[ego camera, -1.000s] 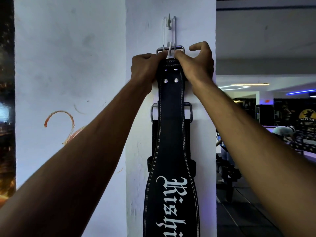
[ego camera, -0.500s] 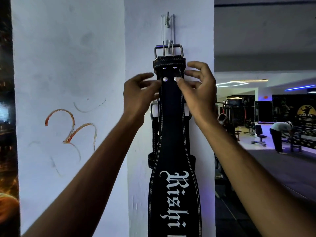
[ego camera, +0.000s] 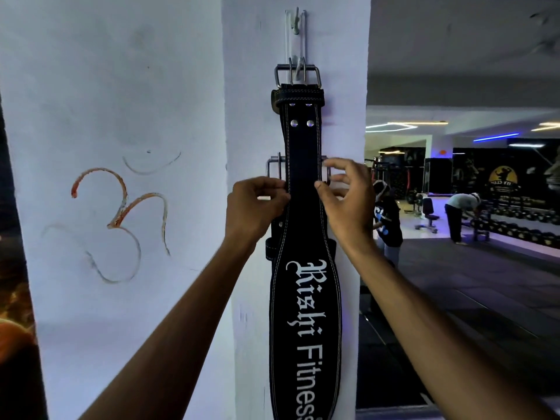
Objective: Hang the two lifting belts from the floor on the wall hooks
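A black lifting belt (ego camera: 304, 313) with white lettering hangs down a white pillar, its steel buckle (ego camera: 297, 74) caught on a white wall hook (ego camera: 295, 31). Behind it hangs a second black belt; only its buckle (ego camera: 274, 166) and dark edges (ego camera: 271, 248) show past the front belt. My left hand (ego camera: 256, 212) sits at the front belt's left edge, fingertips touching it. My right hand (ego camera: 350, 201) hovers at the right edge with fingers spread, holding nothing.
The white wall (ego camera: 121, 101) to the left carries an orange painted symbol (ego camera: 121, 213). To the right the gym floor opens out, with a person (ego camera: 459, 216) bending at a dumbbell rack (ego camera: 521, 225), a bench (ego camera: 427, 213) and another person (ego camera: 388, 219) close behind the pillar.
Both hands have let go of the buckle at the hook and slid down along the belt to about its narrow neck. The belt now hangs from the hook by itself.
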`<state>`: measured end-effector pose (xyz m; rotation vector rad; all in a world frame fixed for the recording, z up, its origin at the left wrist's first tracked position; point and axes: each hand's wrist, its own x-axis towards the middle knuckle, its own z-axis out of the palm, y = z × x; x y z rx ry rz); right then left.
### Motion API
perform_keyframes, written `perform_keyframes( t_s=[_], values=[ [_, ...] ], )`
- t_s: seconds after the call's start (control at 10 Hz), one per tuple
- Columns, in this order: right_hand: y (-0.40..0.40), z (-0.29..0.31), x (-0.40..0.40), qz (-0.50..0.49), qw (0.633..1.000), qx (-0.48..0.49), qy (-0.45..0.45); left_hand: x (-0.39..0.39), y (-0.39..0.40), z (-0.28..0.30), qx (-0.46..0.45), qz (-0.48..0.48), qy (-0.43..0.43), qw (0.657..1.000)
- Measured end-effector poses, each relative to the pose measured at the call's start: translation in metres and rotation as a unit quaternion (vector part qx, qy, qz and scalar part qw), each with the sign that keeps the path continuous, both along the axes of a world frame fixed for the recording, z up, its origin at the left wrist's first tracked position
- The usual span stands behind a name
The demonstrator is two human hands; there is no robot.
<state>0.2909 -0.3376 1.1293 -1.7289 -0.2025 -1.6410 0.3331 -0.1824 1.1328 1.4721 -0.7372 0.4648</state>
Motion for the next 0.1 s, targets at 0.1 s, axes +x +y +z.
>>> perform_keyframes(
  t_s=[0.1],
  values=[
    [-0.0007, -0.0206, -0.0127, -0.028, 0.998, 0.021, 0.047, -0.0093, 0.0096, -0.0246, 0.035, 0.012, 0.033, 0.999]
  ],
)
